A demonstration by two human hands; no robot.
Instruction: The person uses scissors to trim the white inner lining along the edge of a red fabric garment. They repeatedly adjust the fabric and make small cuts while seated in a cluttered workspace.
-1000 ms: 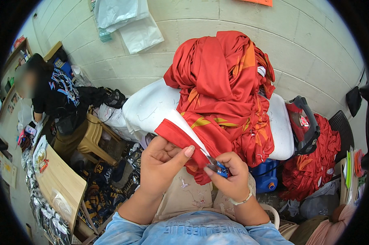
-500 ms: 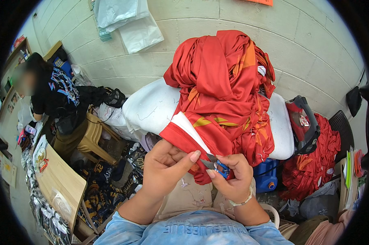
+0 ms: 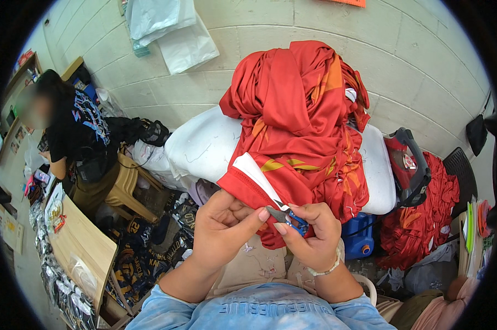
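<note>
A large bunched heap of shiny red fabric (image 3: 287, 104) with orange and yellow patterns lies in front of me. One hemmed red edge with a white strip (image 3: 255, 175) comes toward my hands. My left hand (image 3: 222, 228) is closed on that red edge, thumb on the near side. In my right hand (image 3: 321, 228) are small blue-handled thread snips (image 3: 298, 223), gripped between thumb and fingers. Their blades are slightly apart and point left, close to my left thumb tip and the end of the white strip. Whether a thread lies between the blades is too small to tell.
The heap rests on a white padded board (image 3: 196, 146). To its right are a red-and-grey appliance (image 3: 408, 165), more red fabric (image 3: 413, 220) and a blue plastic case (image 3: 360, 236). At left, a person (image 3: 80, 129) sits near a wooden table (image 3: 80, 242) and tan chair (image 3: 118, 192).
The snips have tilted and shifted slightly up and left, with their blades nearer the left thumb and cloth edge. The left hand still grips the fabric. The other person's arm has moved.
</note>
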